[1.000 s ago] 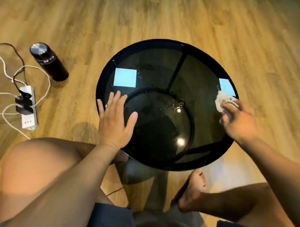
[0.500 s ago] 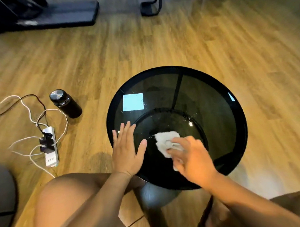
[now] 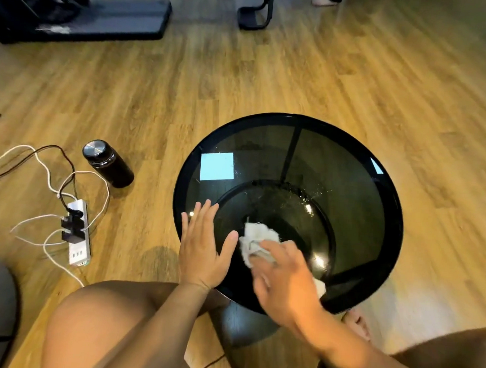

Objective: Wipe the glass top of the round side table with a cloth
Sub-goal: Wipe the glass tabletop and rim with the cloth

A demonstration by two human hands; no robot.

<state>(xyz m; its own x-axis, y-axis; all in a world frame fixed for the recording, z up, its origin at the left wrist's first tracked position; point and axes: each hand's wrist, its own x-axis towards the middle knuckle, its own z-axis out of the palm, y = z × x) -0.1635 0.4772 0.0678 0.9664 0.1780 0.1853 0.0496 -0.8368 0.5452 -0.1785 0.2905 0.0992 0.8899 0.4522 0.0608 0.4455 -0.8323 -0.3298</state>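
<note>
The round side table (image 3: 355,160) has a dark smoked-glass top with a black rim and stands on the wood floor in front of me. My right hand (image 3: 285,284) presses a crumpled white cloth (image 3: 255,238) onto the near-left part of the glass; a bit of cloth also pokes out to the right, beneath my palm. My left hand (image 3: 202,247) lies flat, fingers spread, on the table's near-left edge, right beside the cloth. Water droplets glint on the glass near the middle.
A dark bottle (image 3: 107,164) lies on the floor to the table's left. Nearer me is a white power strip (image 3: 79,233) with plugs and loose cables. My knees flank the table. A dark mat (image 3: 85,16) and a chair base (image 3: 254,15) sit farther back.
My right hand swept the cloth from the table's right rim across to the near-left area beside my left hand. The view tilted up, showing more floor. The left hand stayed put.
</note>
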